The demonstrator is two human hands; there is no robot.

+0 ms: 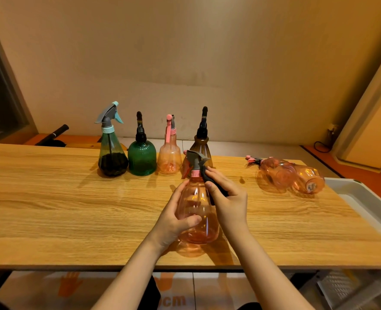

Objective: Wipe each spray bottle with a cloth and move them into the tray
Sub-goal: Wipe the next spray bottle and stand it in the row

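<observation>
A clear pink spray bottle with a grey trigger head stands upright near the table's front middle. My left hand grips its body from the left, thumb across the front. My right hand holds a dark cloth against the bottle's neck and right shoulder. Along the far edge stand a dark green-tinted bottle, a green ribbed bottle, a small pink bottle and a brown bottle, partly hidden behind the held one. A white tray lies at the right edge.
Two pink bottles lie on their sides on the wooden table, just left of the tray. A wall runs close behind the table. A black handle rests behind the far left edge.
</observation>
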